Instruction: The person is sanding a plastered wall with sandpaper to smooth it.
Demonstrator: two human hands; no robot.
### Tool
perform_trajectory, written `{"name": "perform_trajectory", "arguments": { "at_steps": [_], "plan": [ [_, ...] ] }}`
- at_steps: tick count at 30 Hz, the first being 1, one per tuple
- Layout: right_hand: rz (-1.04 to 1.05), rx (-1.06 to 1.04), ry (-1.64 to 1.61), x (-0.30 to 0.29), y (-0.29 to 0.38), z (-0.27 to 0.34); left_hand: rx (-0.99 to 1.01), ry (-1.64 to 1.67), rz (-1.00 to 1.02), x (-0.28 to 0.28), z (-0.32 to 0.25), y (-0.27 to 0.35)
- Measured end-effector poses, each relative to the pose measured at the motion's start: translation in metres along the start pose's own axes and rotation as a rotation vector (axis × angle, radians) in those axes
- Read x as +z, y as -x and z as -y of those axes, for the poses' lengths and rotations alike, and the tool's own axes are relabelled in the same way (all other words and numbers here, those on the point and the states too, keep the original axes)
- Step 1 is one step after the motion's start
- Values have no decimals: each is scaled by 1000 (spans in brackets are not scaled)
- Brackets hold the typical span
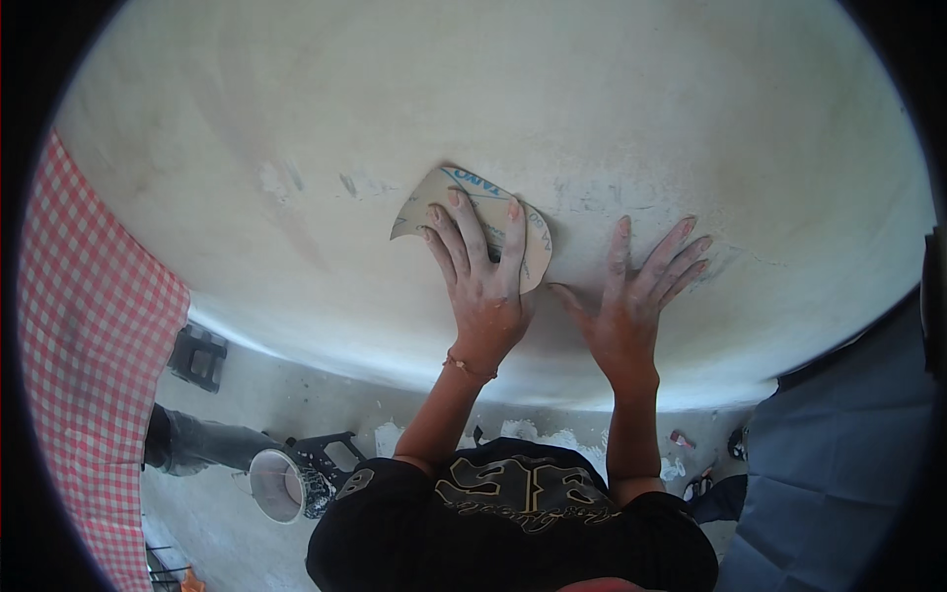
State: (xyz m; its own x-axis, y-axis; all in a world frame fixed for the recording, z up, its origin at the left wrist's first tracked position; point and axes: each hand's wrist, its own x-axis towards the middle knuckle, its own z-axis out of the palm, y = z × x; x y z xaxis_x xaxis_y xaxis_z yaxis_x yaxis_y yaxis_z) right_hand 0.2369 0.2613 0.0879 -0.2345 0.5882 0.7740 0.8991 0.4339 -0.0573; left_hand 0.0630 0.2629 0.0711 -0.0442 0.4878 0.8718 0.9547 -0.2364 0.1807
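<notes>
A pale, plastered wall-like surface (459,89) fills the view before me, with rough patches and grey scuffs across its middle. My left hand (484,274), dusty and wearing a thin bracelet, lies over a sheet of sandpaper (418,211). Its fingers spread across the printed backing and hold the sheet against the surface; the thumb is hidden. One corner of the sheet curls at the left. To the right, my right hand (629,296) rests on the bare surface with fingers apart and nothing in it. White dust coats its fingers.
Red-and-white checked cloth (96,333) hangs at left, plain blue-grey cloth (828,473) at right. On the floor below are a splattered bucket (277,485), a dark plastic stool (336,459) and another stool (198,357). A person's trouser leg (207,440) shows beside the bucket.
</notes>
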Motion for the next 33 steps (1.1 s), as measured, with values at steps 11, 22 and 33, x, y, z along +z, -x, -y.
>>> {"name": "perform_trajectory", "arguments": {
  "at_steps": [11,22,33],
  "plan": [
    [-2,-169,-51,2,-34,43,-38,-12,-19,-23,34,-9],
    [125,-248,-69,21,-59,126,-121,8,-28,-64,102,-20],
    [115,-193,-20,51,-60,188,15,12,84,-89,154,-15]
  ]
}}
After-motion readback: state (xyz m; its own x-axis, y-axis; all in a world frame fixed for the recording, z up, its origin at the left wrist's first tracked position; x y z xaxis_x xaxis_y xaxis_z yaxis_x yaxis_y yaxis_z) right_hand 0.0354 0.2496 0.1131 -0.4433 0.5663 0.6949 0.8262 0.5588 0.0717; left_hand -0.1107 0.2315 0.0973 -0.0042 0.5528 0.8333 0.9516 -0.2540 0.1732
